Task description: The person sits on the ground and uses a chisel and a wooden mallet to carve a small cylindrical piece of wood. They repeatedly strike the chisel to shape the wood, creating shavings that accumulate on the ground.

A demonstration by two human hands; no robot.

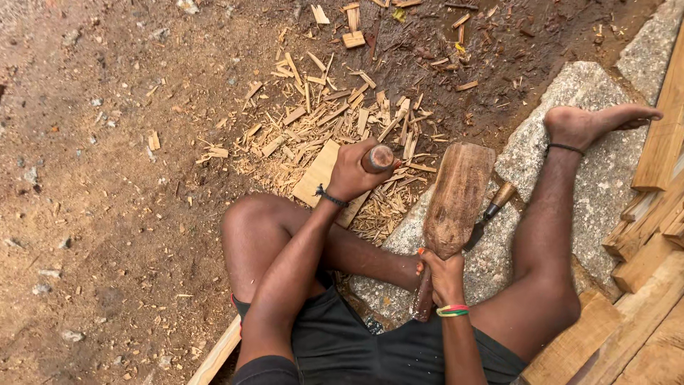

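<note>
Head view, looking down on a seated person w/ bare legs. The left hand (360, 171) is closed in a full fist around a round wooden chisel handle (378, 157); only the smooth, worn top of the handle shows, the blade is hidden under the hand. The tool stands upright over a flat, pale board (318, 173) that lies on the ground, just beside the left knee. The right hand (443, 274) is also closed tight, gripping the thin handle of a big wooden mallet (456, 196). The mallet head is long, dark brown, rough-grained and flat at the far end; it is raised a bit right of the left hand, not touching the handle top. Behind the mallet a second chisel (493, 207) w/ light wood handle and dark metal part lies on a grey, grainy stone slab (584, 100). The right foot (591, 122) rests on this slab. Around the board is a thick heap of pale wood chips (335, 114), long and splintery, on reddish dirt. Rough planks (655, 235) are stacked at the right edge.
</note>
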